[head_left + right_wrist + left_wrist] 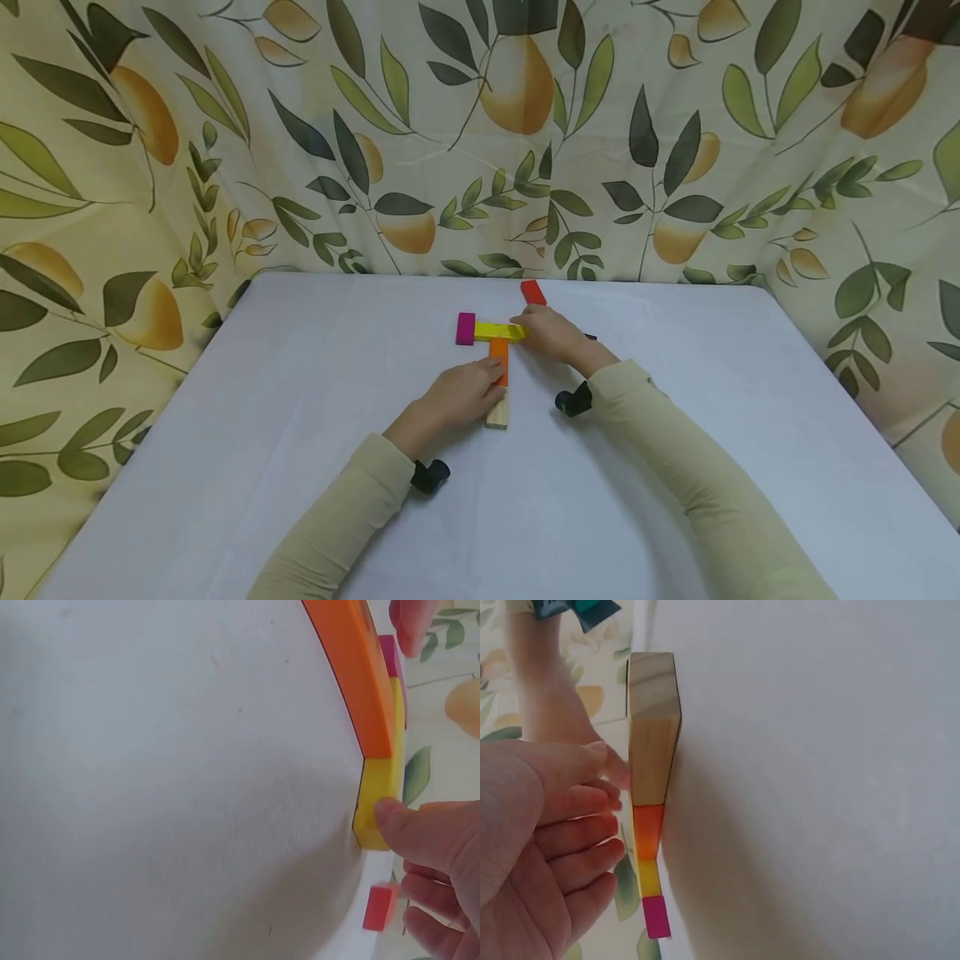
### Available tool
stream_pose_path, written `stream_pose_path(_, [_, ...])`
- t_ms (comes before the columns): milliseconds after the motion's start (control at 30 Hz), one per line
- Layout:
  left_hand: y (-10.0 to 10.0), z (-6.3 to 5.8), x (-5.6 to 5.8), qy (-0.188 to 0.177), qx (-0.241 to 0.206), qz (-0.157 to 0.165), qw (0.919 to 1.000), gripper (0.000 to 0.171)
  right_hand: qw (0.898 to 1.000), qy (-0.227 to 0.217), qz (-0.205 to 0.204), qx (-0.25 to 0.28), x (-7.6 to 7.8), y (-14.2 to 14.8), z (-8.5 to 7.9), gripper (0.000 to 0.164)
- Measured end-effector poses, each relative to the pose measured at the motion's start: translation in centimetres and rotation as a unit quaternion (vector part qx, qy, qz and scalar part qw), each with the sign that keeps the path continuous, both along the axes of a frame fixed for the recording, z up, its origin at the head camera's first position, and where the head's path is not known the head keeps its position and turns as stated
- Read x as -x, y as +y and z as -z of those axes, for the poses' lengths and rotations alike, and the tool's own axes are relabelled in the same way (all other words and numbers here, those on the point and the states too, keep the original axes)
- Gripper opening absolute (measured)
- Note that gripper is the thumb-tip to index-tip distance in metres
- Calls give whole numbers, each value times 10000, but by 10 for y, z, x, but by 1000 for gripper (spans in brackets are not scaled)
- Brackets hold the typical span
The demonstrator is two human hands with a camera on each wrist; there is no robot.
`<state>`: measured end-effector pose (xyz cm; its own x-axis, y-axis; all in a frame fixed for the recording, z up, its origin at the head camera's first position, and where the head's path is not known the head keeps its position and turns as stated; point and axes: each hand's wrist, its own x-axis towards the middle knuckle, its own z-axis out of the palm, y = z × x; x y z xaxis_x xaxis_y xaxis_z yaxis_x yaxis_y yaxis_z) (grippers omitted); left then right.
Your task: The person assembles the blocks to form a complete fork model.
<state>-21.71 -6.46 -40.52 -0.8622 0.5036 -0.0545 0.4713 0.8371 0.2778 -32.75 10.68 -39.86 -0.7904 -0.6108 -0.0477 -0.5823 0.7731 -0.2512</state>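
Note:
Wooden blocks lie end to end on the white tabletop in a T-like shape. A yellow block [495, 332] forms the crossbar, with a magenta block [466, 328] at its left end. Below it run an orange block [498, 354] and a plain wood block [497, 415]. My right hand [555, 335] pinches the yellow block's right end, its thumb on the near face in the right wrist view. Over the orange and plain blocks is my left hand [461, 393], fingers loosely bent. A small gap shows between it and the blocks in the left wrist view.
A red block [533, 292] lies beyond my right hand, near the table's far edge. White cloth covers the table [337, 333]. A curtain [450, 167] printed with fruit and leaves hangs behind it. Black wrist devices [431, 477] sit at both cuffs.

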Motion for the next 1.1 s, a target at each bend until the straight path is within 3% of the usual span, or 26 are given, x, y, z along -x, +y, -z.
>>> stream_pose_path(233, [-2,3,6,-119,-20,-155,9998,51,10000,57,75,7,-1,14,-5,41])
stream_pose_path(500, [-4,-1,10,-340,14,-265,9991,55,9995,-25,315,3,-3,37,-5,43])
stream_pose_path(733, [-8,4,14,-367,2,-323,9988,58,9987,-151,475,103,-12,59,-4,41])
stream_pose_path(1100, [-6,5,21,-409,44,-329,9986,63,9982,111,542,240,-26,86,-3,38])
